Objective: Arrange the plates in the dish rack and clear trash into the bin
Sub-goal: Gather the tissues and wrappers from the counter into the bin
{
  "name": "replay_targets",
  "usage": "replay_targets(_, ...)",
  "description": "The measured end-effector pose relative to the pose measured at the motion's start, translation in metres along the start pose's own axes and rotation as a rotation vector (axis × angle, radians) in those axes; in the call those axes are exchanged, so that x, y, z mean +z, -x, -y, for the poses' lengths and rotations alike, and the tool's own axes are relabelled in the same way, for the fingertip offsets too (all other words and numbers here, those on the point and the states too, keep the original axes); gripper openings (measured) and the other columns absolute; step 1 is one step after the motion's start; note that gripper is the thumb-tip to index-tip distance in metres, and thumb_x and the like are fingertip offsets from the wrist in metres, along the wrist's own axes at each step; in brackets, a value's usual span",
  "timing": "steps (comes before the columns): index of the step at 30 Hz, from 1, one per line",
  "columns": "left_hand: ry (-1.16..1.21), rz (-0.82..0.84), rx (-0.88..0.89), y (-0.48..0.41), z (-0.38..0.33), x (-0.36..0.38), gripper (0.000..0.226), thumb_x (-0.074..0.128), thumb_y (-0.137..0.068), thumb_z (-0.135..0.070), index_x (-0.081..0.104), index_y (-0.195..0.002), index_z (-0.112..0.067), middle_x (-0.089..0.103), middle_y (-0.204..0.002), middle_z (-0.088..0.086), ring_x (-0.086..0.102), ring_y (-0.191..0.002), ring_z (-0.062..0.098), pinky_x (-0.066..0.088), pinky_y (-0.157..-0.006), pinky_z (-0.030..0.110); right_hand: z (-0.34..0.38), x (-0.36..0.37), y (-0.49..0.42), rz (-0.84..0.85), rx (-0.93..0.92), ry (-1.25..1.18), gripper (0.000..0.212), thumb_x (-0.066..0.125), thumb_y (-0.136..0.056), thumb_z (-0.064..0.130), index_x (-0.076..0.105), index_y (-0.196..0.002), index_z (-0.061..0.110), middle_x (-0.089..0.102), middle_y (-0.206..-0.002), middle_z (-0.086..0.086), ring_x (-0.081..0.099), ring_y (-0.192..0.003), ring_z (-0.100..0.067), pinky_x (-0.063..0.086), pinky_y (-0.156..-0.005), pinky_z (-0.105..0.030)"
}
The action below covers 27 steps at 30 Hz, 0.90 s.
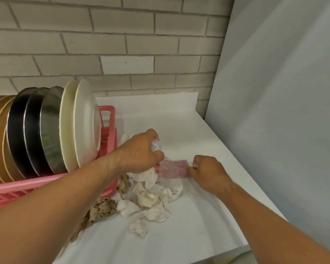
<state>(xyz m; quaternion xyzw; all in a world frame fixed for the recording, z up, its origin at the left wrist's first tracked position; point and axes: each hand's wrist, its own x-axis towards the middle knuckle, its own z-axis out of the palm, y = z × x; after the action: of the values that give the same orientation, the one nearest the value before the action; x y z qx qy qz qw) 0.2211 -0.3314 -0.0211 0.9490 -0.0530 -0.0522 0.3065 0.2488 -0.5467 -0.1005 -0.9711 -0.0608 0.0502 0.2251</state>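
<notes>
The left hand (139, 153) curled round a small white printed packet (154, 146). The right hand (208, 172) pinched one end of a pink translucent plastic wrapper (172, 168). Just below them, crumpled white tissues (151, 202) and crumpled brown paper (102, 207) lay on the white bench (208, 216). To the left, the pink plastic dish rack (13, 189) held upright plates (84, 126).

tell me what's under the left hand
Under the left hand a white printed packet and crumpled white tissue show, with one end of the pink wrapper. The hand covers the rest of the packet.
</notes>
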Motion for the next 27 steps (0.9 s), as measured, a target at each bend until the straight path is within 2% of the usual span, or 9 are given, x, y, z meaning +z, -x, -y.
replay_targets(1, -0.014, 0.014, 0.001, 0.004, 0.002, -0.001, 0.029, 0.055, -0.087, -0.031, 0.044, -0.113, -0.024, 0.059, -0.084, -0.004, 0.058, -0.057, 0.007, 0.044, -0.047, 0.021, 0.001, 0.003, -0.004, 0.033, -0.034, 0.023, 0.007, 0.052, -0.093, 0.024, 0.055, -0.092, 0.018, 0.056, -0.085, 0.003, 0.056, -0.077, -0.019, 0.046, -0.065, -0.031)
replay_targets(3, -0.036, 0.049, 0.003, 0.012, 0.006, 0.001, 0.027, 0.054, -0.089, -0.030, 0.044, -0.114, -0.026, 0.054, -0.081, -0.008, 0.052, -0.056, 0.004, 0.037, -0.046, 0.015, -0.001, 0.012, -0.012, 0.125, -0.124, 0.056, 0.038, 0.044, -0.092, 0.007, 0.053, -0.124, 0.026, 0.055, -0.109, 0.001, 0.057, -0.098, -0.021, 0.048, -0.081, -0.027)
replay_targets(5, -0.068, 0.080, 0.021, 0.020, 0.012, 0.005, 0.024, 0.052, -0.090, -0.030, 0.047, -0.113, -0.027, 0.054, -0.097, -0.007, 0.053, -0.072, 0.005, 0.040, -0.059, 0.017, -0.004, 0.021, -0.014, 0.198, -0.185, 0.091, 0.051, 0.040, -0.095, 0.008, 0.046, -0.139, 0.034, 0.048, -0.124, 0.005, 0.054, -0.112, -0.021, 0.045, -0.094, -0.027)
replay_targets(8, -0.133, 0.108, 0.003, 0.024, 0.024, 0.012, 0.023, 0.049, -0.089, -0.033, 0.049, -0.112, -0.030, 0.048, -0.114, -0.011, 0.052, -0.097, 0.011, 0.049, -0.081, 0.028, -0.006, 0.027, -0.011, 0.210, -0.179, 0.100, 0.041, 0.044, -0.098, 0.047, 0.047, -0.138, 0.038, 0.039, -0.126, 0.008, 0.053, -0.111, -0.016, 0.044, -0.095, -0.027)
replay_targets(10, -0.155, 0.084, -0.024, 0.025, 0.028, 0.015, 0.021, 0.048, -0.087, -0.035, 0.048, -0.108, -0.031, 0.047, -0.111, -0.012, 0.052, -0.097, 0.012, 0.051, -0.082, 0.032, -0.006, 0.028, -0.010, 0.193, -0.145, 0.046, 0.044, 0.054, -0.092, 0.054, 0.055, -0.131, 0.035, 0.039, -0.120, 0.009, 0.056, -0.104, -0.012, 0.045, -0.089, -0.024)
replay_targets(13, -0.175, 0.017, -0.028, 0.022, 0.025, 0.018, 0.020, 0.051, -0.086, -0.040, 0.048, -0.102, -0.029, 0.049, -0.107, -0.008, 0.053, -0.097, 0.016, 0.048, -0.082, 0.032, -0.005, 0.032, -0.010, 0.087, -0.151, 0.076, 0.030, 0.050, -0.096, 0.043, 0.063, -0.117, 0.024, 0.045, -0.121, 0.003, 0.060, -0.095, -0.017, 0.047, -0.086, -0.025)
replay_targets(17, -0.204, -0.027, -0.061, 0.015, 0.026, 0.020, 0.022, 0.052, -0.087, -0.040, 0.052, -0.102, -0.024, 0.051, -0.107, -0.006, 0.052, -0.097, 0.016, 0.048, -0.084, 0.034, -0.003, 0.036, -0.009, 0.015, -0.162, 0.118, 0.019, 0.044, -0.099, 0.024, 0.058, -0.103, 0.012, 0.048, -0.119, -0.003, 0.056, -0.085, -0.021, 0.046, -0.077, -0.028)
replay_targets(21, -0.216, -0.036, -0.080, 0.012, 0.027, 0.021, 0.020, 0.050, -0.089, -0.039, 0.052, -0.103, -0.025, 0.052, -0.107, -0.006, 0.053, -0.096, 0.016, 0.049, -0.084, 0.035, 0.000, 0.032, -0.008, 0.024, -0.130, 0.183, 0.017, 0.037, -0.095, 0.011, 0.049, -0.108, 0.012, 0.055, -0.109, -0.006, 0.051, -0.084, -0.019, 0.042, -0.072, -0.029)
replay_targets(27, -0.253, -0.022, -0.074, 0.008, 0.029, 0.020, 0.024, 0.047, -0.091, -0.039, 0.052, -0.111, -0.027, 0.051, -0.116, -0.006, 0.052, -0.099, 0.016, 0.048, -0.084, 0.035, 0.003, 0.010, -0.017, 0.039, -0.203, 0.239, 0.043, 0.036, -0.097, 0.014, 0.046, -0.136, 0.029, 0.050, -0.114, -0.006, 0.055, -0.100, -0.027, 0.048, -0.083, -0.033)
